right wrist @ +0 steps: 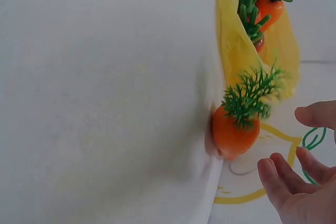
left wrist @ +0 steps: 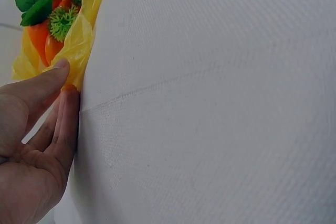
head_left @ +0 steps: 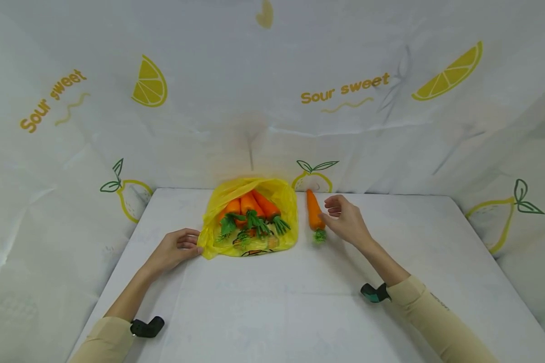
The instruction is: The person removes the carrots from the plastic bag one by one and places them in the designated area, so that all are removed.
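A yellow plastic bag [head_left: 285, 237] lies on the table with its mouth toward me, several orange carrots [head_left: 249, 203] with green tops inside it. My left hand [head_left: 174, 250] pinches the bag's left front edge; in the left wrist view the thumb [left wrist: 56, 72] lies over the yellow film and the fingers are below it. To the right of the bag a single carrot [head_left: 314, 212] lies with its leafy top toward me. My right hand [head_left: 347, 220] is just right of this carrot, its thumb and fingers spread apart with nothing between them, as the right wrist view also shows.
The table [head_left: 272, 307] has a white cover. Behind it hangs a white cloth [head_left: 236, 75] printed with lemons and lettering, which also rises at both sides. A dark wrist camera [head_left: 147, 327] sits by the left sleeve, another camera [head_left: 374, 293] by the right.
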Demonstrator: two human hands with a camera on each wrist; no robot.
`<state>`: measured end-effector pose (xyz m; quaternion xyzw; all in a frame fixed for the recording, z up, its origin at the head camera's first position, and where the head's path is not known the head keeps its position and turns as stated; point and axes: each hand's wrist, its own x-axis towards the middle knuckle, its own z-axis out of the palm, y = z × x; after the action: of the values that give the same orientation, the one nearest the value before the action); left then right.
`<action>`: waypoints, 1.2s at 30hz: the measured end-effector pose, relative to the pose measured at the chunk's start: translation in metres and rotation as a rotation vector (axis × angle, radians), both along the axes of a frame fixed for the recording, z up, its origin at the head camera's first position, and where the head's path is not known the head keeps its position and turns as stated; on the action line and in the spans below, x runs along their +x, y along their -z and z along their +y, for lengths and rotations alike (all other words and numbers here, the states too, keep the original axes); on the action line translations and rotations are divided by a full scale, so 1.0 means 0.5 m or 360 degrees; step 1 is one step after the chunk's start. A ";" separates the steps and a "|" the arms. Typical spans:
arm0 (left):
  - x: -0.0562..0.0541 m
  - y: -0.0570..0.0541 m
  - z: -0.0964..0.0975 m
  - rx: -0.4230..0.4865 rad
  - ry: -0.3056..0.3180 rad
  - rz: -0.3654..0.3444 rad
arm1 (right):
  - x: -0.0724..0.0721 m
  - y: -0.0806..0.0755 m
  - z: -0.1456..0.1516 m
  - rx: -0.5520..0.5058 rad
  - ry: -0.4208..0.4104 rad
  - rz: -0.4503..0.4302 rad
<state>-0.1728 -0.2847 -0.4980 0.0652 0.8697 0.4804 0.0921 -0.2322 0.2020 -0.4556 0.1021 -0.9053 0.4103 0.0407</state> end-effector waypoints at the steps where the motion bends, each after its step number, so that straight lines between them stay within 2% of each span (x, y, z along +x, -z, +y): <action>1: 0.000 0.000 0.000 0.0003 0.0003 0.0001 | 0.001 -0.002 -0.003 0.0002 -0.0009 0.0011; 9: 0.002 -0.001 0.000 -0.0011 -0.0002 0.0006 | 0.008 -0.019 -0.029 0.0004 -0.0078 0.0134; 17: 0.001 -0.002 0.003 -0.0007 -0.0007 -0.0014 | 0.014 -0.029 -0.053 -0.0013 -0.0114 0.0112; 36: -0.006 0.009 -0.006 -0.0047 -0.0020 -0.0013 | 0.005 -0.033 -0.112 -0.0074 -0.0284 0.0187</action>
<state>-0.1760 -0.2880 -0.5024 0.0564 0.8768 0.4682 0.0935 -0.2296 0.1458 -0.4390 0.2051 -0.8789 0.4265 0.0594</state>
